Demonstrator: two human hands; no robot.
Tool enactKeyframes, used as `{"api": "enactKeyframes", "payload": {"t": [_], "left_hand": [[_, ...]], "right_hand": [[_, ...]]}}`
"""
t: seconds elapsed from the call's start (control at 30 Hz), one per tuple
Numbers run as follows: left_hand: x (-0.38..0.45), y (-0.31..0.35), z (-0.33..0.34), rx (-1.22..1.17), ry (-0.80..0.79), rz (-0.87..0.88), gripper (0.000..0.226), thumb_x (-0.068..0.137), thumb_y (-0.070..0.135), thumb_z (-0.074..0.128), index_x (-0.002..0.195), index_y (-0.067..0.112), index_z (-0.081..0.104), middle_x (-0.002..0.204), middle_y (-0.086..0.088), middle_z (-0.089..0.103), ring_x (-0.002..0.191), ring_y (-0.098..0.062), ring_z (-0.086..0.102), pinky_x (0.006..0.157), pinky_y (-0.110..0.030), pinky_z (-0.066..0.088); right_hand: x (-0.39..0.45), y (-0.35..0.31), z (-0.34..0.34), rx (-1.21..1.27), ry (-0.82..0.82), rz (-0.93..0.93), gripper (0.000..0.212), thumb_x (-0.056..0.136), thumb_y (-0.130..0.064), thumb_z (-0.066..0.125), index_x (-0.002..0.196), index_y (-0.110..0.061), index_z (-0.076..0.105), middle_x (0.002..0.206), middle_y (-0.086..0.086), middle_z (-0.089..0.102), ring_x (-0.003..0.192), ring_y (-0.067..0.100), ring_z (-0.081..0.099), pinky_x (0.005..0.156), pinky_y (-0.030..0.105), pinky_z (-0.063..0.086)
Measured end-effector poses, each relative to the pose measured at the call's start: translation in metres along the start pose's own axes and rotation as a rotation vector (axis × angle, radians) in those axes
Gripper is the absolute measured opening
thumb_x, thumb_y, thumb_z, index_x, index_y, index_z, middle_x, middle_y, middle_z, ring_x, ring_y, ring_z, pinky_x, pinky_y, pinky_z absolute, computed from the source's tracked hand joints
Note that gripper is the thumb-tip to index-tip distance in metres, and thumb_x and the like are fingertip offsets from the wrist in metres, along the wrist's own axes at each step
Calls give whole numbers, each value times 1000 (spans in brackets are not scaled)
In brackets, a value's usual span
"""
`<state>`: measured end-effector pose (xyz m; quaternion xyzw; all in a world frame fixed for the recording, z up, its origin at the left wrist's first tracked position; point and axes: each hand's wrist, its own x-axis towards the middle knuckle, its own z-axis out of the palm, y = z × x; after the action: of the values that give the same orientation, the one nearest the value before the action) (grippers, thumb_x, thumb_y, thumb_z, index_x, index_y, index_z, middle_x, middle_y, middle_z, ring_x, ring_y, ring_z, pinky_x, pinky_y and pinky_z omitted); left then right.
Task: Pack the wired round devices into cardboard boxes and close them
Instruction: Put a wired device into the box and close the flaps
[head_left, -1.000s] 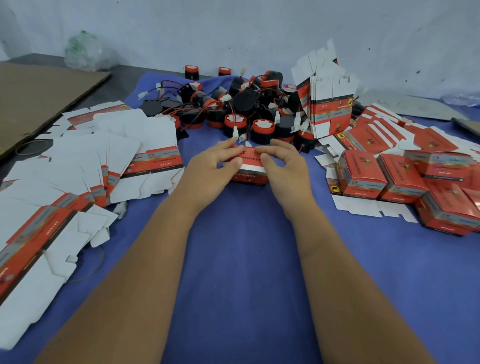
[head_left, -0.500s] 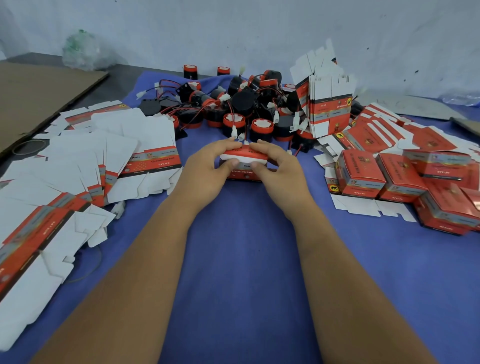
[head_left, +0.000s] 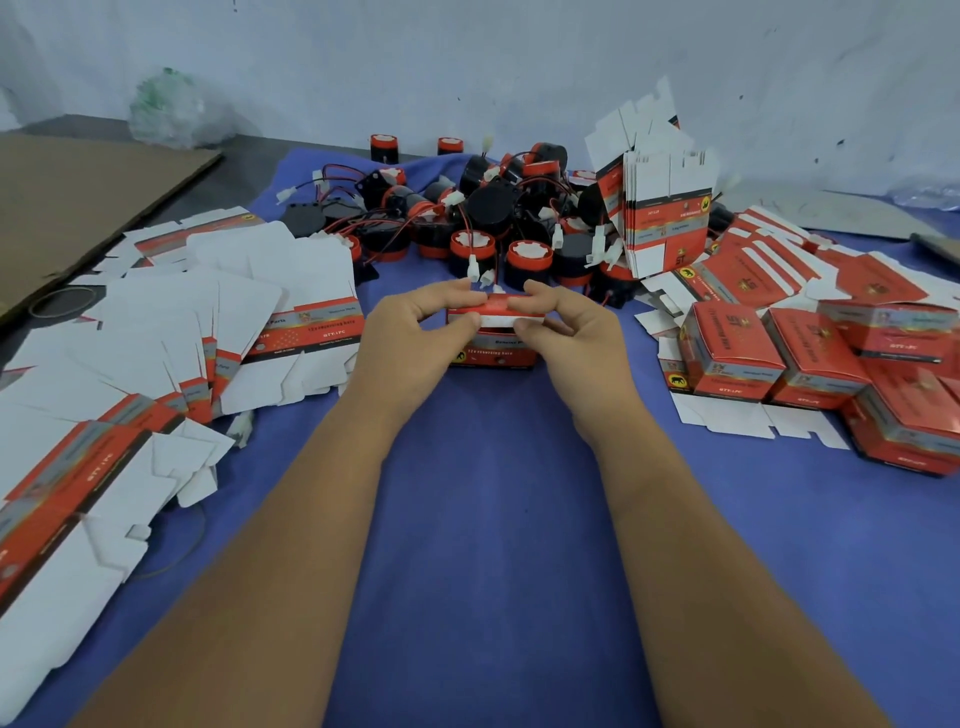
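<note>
A small red cardboard box (head_left: 493, 353) stands on the blue cloth in the middle. My left hand (head_left: 410, 332) and my right hand (head_left: 566, 338) pinch its top flap from either side, thumbs on the white tuck strip and fingers over the red lid. What is inside the box is hidden. Behind it lies a heap of black and red round devices (head_left: 483, 218) with red wires and white plugs.
Flat unfolded box blanks (head_left: 156, 332) cover the left side. A standing stack of blanks (head_left: 660, 218) and several closed red boxes (head_left: 810, 358) fill the right. A brown cardboard sheet (head_left: 78, 208) and a plastic bag (head_left: 171, 109) lie at the far left. The blue cloth (head_left: 493, 519) is bare under my forearms.
The box's lid has come down further and its white tuck strip now faces me. Both hands have shifted a little lower on the box and stay on its top.
</note>
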<state>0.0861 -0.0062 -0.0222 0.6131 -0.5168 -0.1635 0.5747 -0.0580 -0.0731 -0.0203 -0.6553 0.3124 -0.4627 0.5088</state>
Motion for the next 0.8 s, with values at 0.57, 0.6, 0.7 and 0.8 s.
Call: {"api": "enactKeyframes", "payload": {"t": [0.57,0.6,0.7,0.8], "left_hand": [[-4,7,16,635,-120,150,40,103,10,46,141,20,52,153,3,42,148,-13,24,120,-39,-8],[-4,8,16,667,-115,149,40,104,12,44,142,21,51,154,4,40,149,-13,22,119,-39,-10],[-7,8,19,828,-107,158,49,103,7,39,148,26,41,159,6,32,151,-15,15,119,-44,-13],[-15,8,27,967,-136,164,60,100,9,36,156,21,20,165,1,12,153,-17,1,119,-48,-10]], "right_hand": [[-4,-2,4,-156,59,42,47,89,13,40,98,-19,73,151,4,43,135,15,43,82,3,44],[-5,-2,5,-194,58,38,46,89,13,40,101,-17,73,153,4,40,133,10,42,75,-1,42],[-5,1,5,-339,51,26,42,89,8,44,105,-18,72,158,0,32,123,-2,42,79,15,45],[-6,2,8,-479,17,-26,34,87,2,48,103,-21,67,154,-1,38,139,6,32,82,18,43]]}}
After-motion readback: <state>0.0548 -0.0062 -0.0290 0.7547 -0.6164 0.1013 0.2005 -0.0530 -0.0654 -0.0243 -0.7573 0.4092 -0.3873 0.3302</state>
